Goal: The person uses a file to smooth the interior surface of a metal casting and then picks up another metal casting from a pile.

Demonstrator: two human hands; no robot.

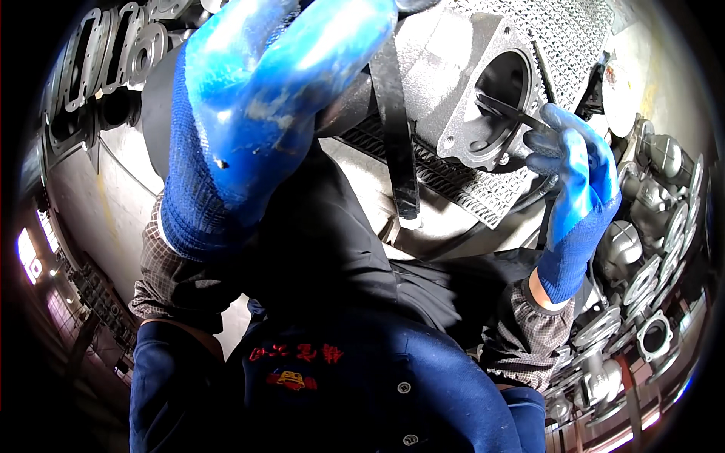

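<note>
My right hand, in a blue coated glove with dark fingertips, pinches a thin dark rod-shaped tool. The tool's far end reaches into the round opening of a grey metal casting. A flat flange with bolt holes surrounds that opening. Large and close, my left hand is raised at the upper left in a matching glove. Its fingers run past the top edge, so whether they grip anything is hidden. The casting rests on a perforated metal sheet, with a dark flat bar beside it.
Several grey castings crowd the right side. More flanged metal parts stand at the upper left. A pale disc-shaped piece lies beyond my right hand. My legs in dark trousers are just below the work.
</note>
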